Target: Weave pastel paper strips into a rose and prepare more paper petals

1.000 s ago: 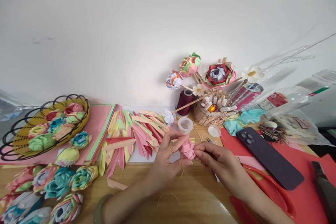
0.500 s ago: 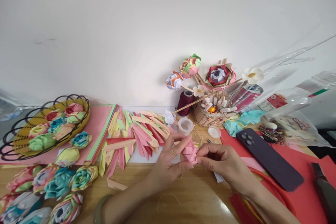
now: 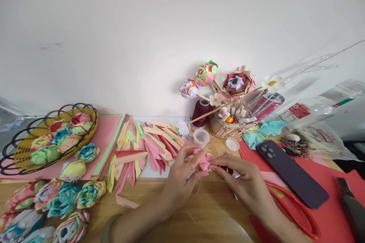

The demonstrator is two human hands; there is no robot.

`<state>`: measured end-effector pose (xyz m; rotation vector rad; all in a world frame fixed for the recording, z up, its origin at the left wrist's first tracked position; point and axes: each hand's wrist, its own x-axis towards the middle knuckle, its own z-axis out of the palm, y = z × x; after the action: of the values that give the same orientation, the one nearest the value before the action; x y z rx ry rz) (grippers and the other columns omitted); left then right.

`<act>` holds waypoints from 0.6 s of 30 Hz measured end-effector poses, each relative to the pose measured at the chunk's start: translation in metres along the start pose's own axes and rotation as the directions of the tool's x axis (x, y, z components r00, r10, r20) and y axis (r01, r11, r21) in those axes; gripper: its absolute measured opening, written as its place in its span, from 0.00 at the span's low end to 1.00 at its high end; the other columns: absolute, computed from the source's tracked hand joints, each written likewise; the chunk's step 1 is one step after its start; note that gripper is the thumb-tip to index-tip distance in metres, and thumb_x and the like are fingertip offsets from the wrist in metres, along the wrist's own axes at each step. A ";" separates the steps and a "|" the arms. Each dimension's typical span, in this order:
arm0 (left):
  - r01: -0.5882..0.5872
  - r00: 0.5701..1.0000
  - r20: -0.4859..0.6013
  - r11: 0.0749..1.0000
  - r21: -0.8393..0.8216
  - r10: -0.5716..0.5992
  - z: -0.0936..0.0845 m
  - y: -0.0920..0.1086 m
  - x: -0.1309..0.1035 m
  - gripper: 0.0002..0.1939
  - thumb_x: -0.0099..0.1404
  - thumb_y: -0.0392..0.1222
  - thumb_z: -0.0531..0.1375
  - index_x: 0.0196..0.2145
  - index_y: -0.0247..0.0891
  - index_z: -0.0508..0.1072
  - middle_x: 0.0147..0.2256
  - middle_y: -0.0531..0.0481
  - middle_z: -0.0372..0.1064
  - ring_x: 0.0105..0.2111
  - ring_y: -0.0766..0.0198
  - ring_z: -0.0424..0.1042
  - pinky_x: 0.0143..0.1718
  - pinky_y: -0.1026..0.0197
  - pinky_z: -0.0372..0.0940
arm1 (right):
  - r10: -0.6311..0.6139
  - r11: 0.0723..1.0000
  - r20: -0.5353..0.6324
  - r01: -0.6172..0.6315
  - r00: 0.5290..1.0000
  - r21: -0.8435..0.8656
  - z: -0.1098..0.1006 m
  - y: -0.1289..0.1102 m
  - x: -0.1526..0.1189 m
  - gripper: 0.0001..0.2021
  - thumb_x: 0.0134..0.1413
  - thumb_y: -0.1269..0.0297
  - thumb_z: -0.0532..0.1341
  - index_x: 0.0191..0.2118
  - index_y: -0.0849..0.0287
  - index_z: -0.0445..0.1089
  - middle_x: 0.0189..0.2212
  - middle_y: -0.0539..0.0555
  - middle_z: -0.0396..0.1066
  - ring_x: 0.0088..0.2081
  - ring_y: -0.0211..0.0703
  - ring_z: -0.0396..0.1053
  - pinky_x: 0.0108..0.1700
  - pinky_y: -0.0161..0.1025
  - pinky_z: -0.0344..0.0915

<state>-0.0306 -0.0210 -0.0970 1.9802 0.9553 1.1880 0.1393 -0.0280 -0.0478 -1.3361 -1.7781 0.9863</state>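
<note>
A pink folded paper flower (image 3: 204,161) is held up over the wooden table, just in front of a small clear plastic cup (image 3: 201,138). My left hand (image 3: 184,172) grips it from the left, fingers curled over its top and thumb underneath. On its right side, my right hand (image 3: 242,176) pinches the edge of the flower between thumb and fingertips. A thin thread (image 3: 198,188) hangs below the flower. Part of the flower is hidden by the left fingers.
Folded paper strips (image 3: 155,146) lie behind my left hand. A yellow basket (image 3: 21,155) holds paper flowers, with more flowers (image 3: 64,199) in front. At right are a phone (image 3: 293,174), red-handled scissors (image 3: 310,220) and red paper (image 3: 316,174). A stick-covered pot (image 3: 228,131) stands behind.
The pink flower has turned and shifted slightly left and up in my hands. My right hand has moved a little left with it, showing more of the red scissor handle.
</note>
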 end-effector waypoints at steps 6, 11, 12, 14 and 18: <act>-0.076 0.997 0.004 0.997 -0.008 0.076 0.000 0.001 0.000 0.29 0.62 0.36 0.55 0.58 0.57 0.52 0.49 0.47 0.52 0.50 0.59 0.59 0.50 0.52 0.61 | 0.110 0.986 0.120 -0.123 0.987 0.115 -0.005 -0.009 0.003 0.12 0.52 0.55 0.59 0.32 0.57 0.74 0.27 0.51 0.72 0.30 0.39 0.68 0.32 0.34 0.63; -0.037 0.999 0.008 0.999 -0.009 0.037 0.001 0.001 0.000 0.30 0.62 0.37 0.55 0.58 0.57 0.51 0.49 0.47 0.51 0.50 0.59 0.58 0.51 0.52 0.60 | 0.146 0.979 0.116 -0.160 0.982 0.123 -0.006 -0.011 0.003 0.13 0.49 0.53 0.60 0.27 0.58 0.72 0.23 0.49 0.69 0.25 0.35 0.63 0.28 0.33 0.60; -0.032 0.999 0.014 0.999 -0.018 0.033 0.001 0.001 -0.001 0.30 0.62 0.37 0.55 0.58 0.57 0.51 0.49 0.47 0.51 0.50 0.59 0.58 0.50 0.52 0.61 | 0.152 0.978 0.118 -0.166 0.981 0.124 -0.006 -0.010 0.002 0.13 0.49 0.53 0.61 0.26 0.59 0.72 0.23 0.49 0.68 0.25 0.35 0.62 0.27 0.32 0.59; -0.043 0.999 0.020 0.998 -0.035 0.043 0.001 0.001 -0.001 0.30 0.62 0.38 0.55 0.58 0.57 0.51 0.49 0.47 0.51 0.50 0.59 0.58 0.50 0.52 0.61 | 0.166 0.975 0.127 -0.182 0.978 0.129 -0.006 -0.009 0.002 0.13 0.48 0.53 0.61 0.26 0.59 0.71 0.23 0.49 0.68 0.24 0.35 0.61 0.26 0.32 0.58; -0.092 0.996 0.010 0.995 -0.030 0.093 0.001 0.001 -0.001 0.29 0.62 0.39 0.56 0.58 0.57 0.52 0.49 0.46 0.52 0.51 0.57 0.58 0.50 0.50 0.60 | 0.176 0.972 0.150 -0.196 0.973 0.132 -0.007 -0.007 0.003 0.13 0.47 0.54 0.62 0.25 0.59 0.70 0.23 0.49 0.68 0.25 0.35 0.60 0.25 0.32 0.56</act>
<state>-0.0295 -0.0223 -0.0965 2.0249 0.8436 1.2326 0.1420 -0.0256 -0.0380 -1.3892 -1.6644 1.3138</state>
